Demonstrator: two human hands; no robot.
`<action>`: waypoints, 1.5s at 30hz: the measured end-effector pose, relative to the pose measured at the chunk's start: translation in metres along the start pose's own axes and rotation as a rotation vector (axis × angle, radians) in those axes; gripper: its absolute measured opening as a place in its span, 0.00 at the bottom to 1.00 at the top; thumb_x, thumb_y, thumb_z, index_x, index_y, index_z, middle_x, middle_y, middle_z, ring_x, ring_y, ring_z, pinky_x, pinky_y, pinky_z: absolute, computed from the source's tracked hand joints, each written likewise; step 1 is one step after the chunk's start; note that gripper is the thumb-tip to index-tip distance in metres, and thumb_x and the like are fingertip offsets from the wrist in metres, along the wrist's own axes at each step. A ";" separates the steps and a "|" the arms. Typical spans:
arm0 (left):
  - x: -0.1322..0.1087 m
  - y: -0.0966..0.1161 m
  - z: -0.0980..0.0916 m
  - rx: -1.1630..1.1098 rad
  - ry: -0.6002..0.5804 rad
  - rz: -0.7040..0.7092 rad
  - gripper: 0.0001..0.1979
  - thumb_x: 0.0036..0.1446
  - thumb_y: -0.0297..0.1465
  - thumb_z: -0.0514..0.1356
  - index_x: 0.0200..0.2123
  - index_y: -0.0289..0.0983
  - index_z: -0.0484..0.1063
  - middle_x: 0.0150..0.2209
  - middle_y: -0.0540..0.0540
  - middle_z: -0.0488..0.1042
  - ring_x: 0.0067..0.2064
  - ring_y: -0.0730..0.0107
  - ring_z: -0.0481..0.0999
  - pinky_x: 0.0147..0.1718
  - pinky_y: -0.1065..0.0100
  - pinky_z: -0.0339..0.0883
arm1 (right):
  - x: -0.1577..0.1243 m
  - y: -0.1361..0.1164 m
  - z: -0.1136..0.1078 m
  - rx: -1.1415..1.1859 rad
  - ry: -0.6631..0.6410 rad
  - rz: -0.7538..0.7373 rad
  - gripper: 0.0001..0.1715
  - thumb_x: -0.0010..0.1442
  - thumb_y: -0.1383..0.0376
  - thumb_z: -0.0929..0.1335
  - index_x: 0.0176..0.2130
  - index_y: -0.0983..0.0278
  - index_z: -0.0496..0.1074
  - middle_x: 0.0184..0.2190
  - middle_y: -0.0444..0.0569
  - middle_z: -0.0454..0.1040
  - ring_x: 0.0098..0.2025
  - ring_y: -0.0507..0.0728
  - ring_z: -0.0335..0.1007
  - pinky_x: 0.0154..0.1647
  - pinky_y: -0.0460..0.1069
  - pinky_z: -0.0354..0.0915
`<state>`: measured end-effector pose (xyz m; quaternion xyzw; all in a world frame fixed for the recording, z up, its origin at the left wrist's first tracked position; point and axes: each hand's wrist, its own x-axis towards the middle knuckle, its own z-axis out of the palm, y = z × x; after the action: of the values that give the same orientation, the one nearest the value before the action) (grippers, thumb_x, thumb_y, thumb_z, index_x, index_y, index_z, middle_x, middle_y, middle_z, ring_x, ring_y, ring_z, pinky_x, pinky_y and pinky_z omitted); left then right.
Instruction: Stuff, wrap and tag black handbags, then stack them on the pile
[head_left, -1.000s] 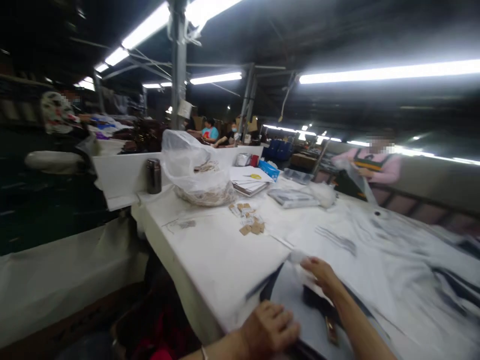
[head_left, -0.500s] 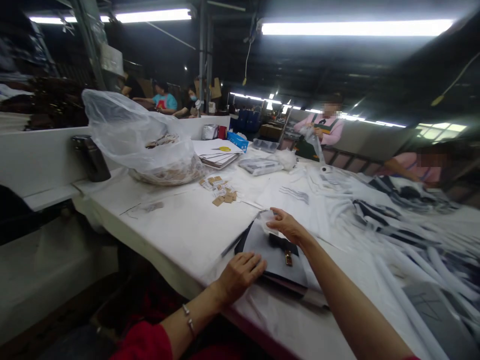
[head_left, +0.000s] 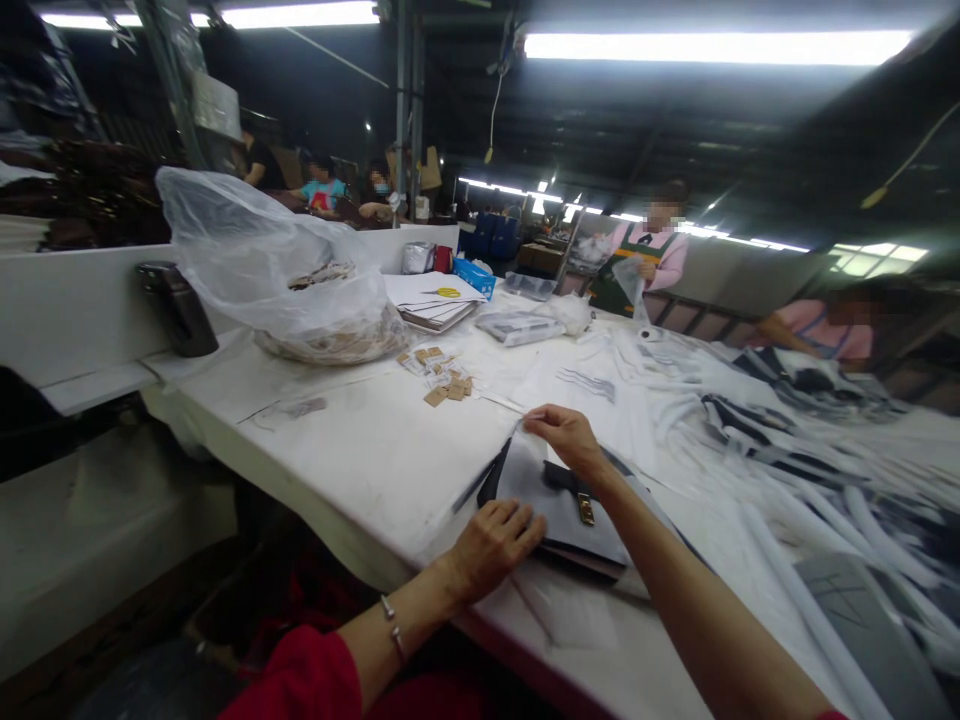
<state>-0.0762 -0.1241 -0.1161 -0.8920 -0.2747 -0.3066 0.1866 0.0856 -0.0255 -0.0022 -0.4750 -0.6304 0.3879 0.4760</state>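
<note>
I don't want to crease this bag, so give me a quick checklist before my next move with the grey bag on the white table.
1. Left hand flat on the near edge of the flat grey bag with the dark strap and gold clasp: ok.
2. Right hand at the bag's far edge, fingertips pinching something thin there: ok; what it pinches, cannot tell.
3. Gold clasp uncovered: ok.
4. Bag fully on the white table: ok, though close to the near edge.
5. Small tan tags apart from the bag: ok.
6. Clasp fastened: cannot tell.
</note>
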 end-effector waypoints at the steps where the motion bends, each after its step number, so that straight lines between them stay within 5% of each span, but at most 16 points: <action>1: 0.000 0.000 -0.001 -0.011 0.007 -0.003 0.14 0.67 0.26 0.50 0.53 0.36 0.67 0.47 0.40 0.75 0.49 0.63 0.75 0.42 0.63 0.71 | -0.012 -0.001 0.000 -0.064 -0.031 -0.031 0.12 0.47 0.57 0.75 0.31 0.62 0.79 0.29 0.46 0.80 0.33 0.56 0.75 0.39 0.51 0.69; 10: -0.005 0.002 0.000 -0.117 0.117 -0.101 0.11 0.66 0.25 0.51 0.49 0.33 0.67 0.39 0.43 0.77 0.42 0.65 0.77 0.42 0.64 0.73 | -0.123 0.028 -0.011 -0.414 -0.209 -0.448 0.10 0.62 0.67 0.67 0.40 0.57 0.79 0.39 0.48 0.81 0.42 0.57 0.78 0.44 0.51 0.74; 15: -0.007 0.002 0.002 -0.124 0.144 -0.174 0.13 0.66 0.26 0.51 0.53 0.30 0.64 0.50 0.35 0.75 0.44 0.64 0.78 0.41 0.64 0.74 | -0.137 0.040 -0.006 -0.555 -0.154 -0.542 0.11 0.65 0.67 0.66 0.41 0.58 0.79 0.39 0.50 0.81 0.41 0.57 0.78 0.44 0.52 0.74; 18: -0.005 -0.001 -0.003 -0.159 0.064 -0.099 0.17 0.67 0.26 0.51 0.58 0.33 0.61 0.51 0.38 0.76 0.48 0.65 0.77 0.45 0.64 0.72 | -0.139 0.031 -0.004 -0.622 -0.175 -0.593 0.12 0.66 0.66 0.65 0.42 0.58 0.78 0.39 0.50 0.81 0.42 0.57 0.77 0.47 0.53 0.73; 21: 0.000 -0.006 -0.006 -0.197 0.019 -0.075 0.15 0.65 0.26 0.54 0.54 0.35 0.65 0.48 0.41 0.78 0.49 0.64 0.77 0.45 0.64 0.72 | -0.156 0.020 -0.016 -0.593 -0.050 -0.586 0.09 0.66 0.65 0.66 0.42 0.59 0.77 0.37 0.49 0.81 0.41 0.57 0.77 0.45 0.53 0.73; 25: 0.011 -0.016 -0.008 -0.232 -0.082 -0.075 0.20 0.57 0.24 0.59 0.54 0.36 0.65 0.49 0.42 0.77 0.47 0.62 0.78 0.44 0.63 0.71 | -0.203 0.029 -0.037 -0.642 0.054 -0.445 0.07 0.63 0.63 0.69 0.42 0.59 0.76 0.36 0.49 0.80 0.40 0.58 0.77 0.42 0.53 0.73; 29: 0.024 -0.024 -0.013 -0.238 -0.156 -0.099 0.23 0.52 0.23 0.61 0.52 0.37 0.65 0.45 0.44 0.78 0.42 0.63 0.79 0.40 0.65 0.71 | -0.232 0.059 -0.029 -0.826 -0.053 -0.355 0.26 0.55 0.54 0.74 0.51 0.60 0.74 0.51 0.56 0.76 0.52 0.67 0.71 0.52 0.62 0.69; 32: 0.032 -0.027 -0.016 -0.213 -0.154 -0.096 0.21 0.52 0.23 0.61 0.51 0.38 0.67 0.43 0.46 0.79 0.40 0.64 0.79 0.39 0.67 0.71 | -0.224 0.065 -0.008 -0.774 0.021 -0.310 0.10 0.63 0.59 0.67 0.40 0.60 0.76 0.45 0.54 0.78 0.51 0.66 0.71 0.54 0.63 0.65; 35: 0.039 -0.031 -0.018 -0.203 -0.150 -0.087 0.21 0.53 0.23 0.61 0.51 0.38 0.67 0.44 0.46 0.79 0.41 0.64 0.79 0.38 0.67 0.71 | -0.210 0.049 0.011 -0.508 0.104 -0.099 0.13 0.65 0.58 0.64 0.32 0.60 0.72 0.32 0.51 0.76 0.38 0.61 0.72 0.44 0.57 0.68; 39: 0.041 -0.030 -0.019 -0.192 -0.135 -0.079 0.21 0.54 0.24 0.61 0.52 0.38 0.67 0.45 0.46 0.79 0.41 0.64 0.79 0.38 0.66 0.72 | -0.227 0.026 0.036 0.218 0.112 0.418 0.20 0.59 0.48 0.67 0.31 0.60 0.64 0.22 0.41 0.67 0.22 0.52 0.63 0.22 0.47 0.62; 42: 0.027 -0.020 -0.014 -0.177 -0.078 -0.024 0.18 0.58 0.24 0.59 0.53 0.36 0.66 0.47 0.44 0.78 0.44 0.64 0.78 0.41 0.65 0.72 | -0.260 0.014 0.048 0.513 -0.133 0.688 0.23 0.54 0.46 0.71 0.32 0.62 0.66 0.21 0.39 0.66 0.19 0.49 0.61 0.19 0.43 0.58; 45: 0.007 -0.004 -0.007 -0.143 0.014 0.013 0.16 0.64 0.23 0.54 0.54 0.34 0.66 0.51 0.41 0.76 0.51 0.62 0.76 0.48 0.62 0.70 | -0.274 -0.005 0.037 0.360 -0.532 0.758 0.22 0.49 0.50 0.75 0.28 0.66 0.72 0.20 0.41 0.69 0.19 0.46 0.61 0.20 0.41 0.55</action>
<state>-0.0776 -0.1216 -0.1059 -0.9026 -0.2452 -0.3305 0.1265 0.0748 -0.2932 -0.0696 -0.4658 -0.4358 0.7441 0.1985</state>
